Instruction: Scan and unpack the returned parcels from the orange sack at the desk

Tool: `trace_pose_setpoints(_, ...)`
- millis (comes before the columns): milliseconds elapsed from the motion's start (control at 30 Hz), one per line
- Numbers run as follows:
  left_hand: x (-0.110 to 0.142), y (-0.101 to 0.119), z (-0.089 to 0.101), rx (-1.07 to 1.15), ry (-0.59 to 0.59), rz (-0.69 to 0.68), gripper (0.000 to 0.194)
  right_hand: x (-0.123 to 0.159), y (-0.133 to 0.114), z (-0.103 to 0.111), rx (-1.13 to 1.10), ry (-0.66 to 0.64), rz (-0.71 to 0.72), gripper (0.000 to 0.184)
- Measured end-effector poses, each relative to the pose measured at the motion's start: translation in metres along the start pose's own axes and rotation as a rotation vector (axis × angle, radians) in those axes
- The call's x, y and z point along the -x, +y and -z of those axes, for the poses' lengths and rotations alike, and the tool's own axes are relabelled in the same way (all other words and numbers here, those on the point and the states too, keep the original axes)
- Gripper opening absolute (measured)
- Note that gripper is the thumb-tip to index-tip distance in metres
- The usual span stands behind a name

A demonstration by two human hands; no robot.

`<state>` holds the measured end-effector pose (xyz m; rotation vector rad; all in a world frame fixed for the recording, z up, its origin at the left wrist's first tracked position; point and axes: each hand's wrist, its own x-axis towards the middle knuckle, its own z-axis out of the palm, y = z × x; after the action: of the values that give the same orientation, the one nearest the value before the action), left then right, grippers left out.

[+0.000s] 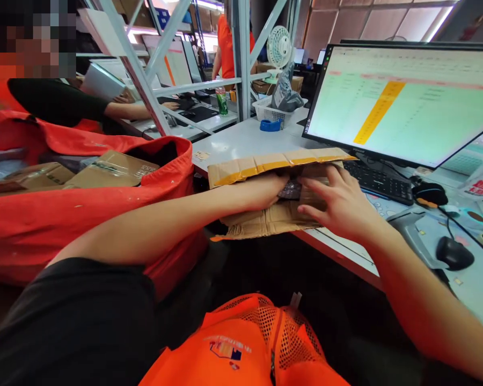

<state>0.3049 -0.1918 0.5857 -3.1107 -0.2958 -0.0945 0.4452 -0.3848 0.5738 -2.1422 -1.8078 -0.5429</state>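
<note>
A cardboard box [265, 222] with orange-yellow tape along its torn flaps lies at the desk's front edge, its opening turned toward me. My left hand [271, 190] reaches into that opening, and its fingers are hidden inside. Dark, shiny wrapped contents [290, 190] show in the gap between my hands. On the box's right side rests my right hand [338, 201], fingers spread and thumb apart, touching the cardboard near the opening.
Left of me stands a red fabric bin [84, 214] holding cardboard parcels [110, 169]. On the desk are a monitor [406, 102], keyboard [382, 179], handheld scanner [416, 236], mouse [454, 253], blue tape dispenser [270, 125] and white basket [271, 111]. A co-worker's arm [124, 110] is beyond the metal frame [241, 59].
</note>
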Motion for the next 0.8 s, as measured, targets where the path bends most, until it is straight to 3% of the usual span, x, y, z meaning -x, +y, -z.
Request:
trace_pose_setpoints(100,0.000,-0.002,-0.002,-0.004,-0.021,-0.030,0.046,0.001,0.005,-0.009,0.070,-0.143,0.012,0.074)
trace_pose_setpoints(167,0.001,-0.005,0.000,0.003,-0.027,-0.055,0.044,0.004,0.000,-0.012,0.093,-0.143,-0.015,0.074)
trace_pose_setpoints(333,0.004,-0.013,0.006,0.053,-0.030,-0.106,0.036,0.002,-0.010,-0.004,0.057,0.145,-0.151,0.055)
trace_pose_setpoints(467,0.007,-0.024,0.010,0.196,0.048,-0.129,0.032,0.001,-0.004,0.004,-0.081,0.321,-0.214,0.047)
trace_pose_setpoints(633,0.018,-0.048,0.020,0.413,0.348,-0.152,0.028,0.022,0.021,0.005,-0.255,0.415,-0.418,0.051)
trace_pose_setpoints(800,0.014,-0.060,0.019,1.011,0.897,-0.102,0.043,0.038,0.040,-0.004,-0.416,0.479,-0.444,0.049)
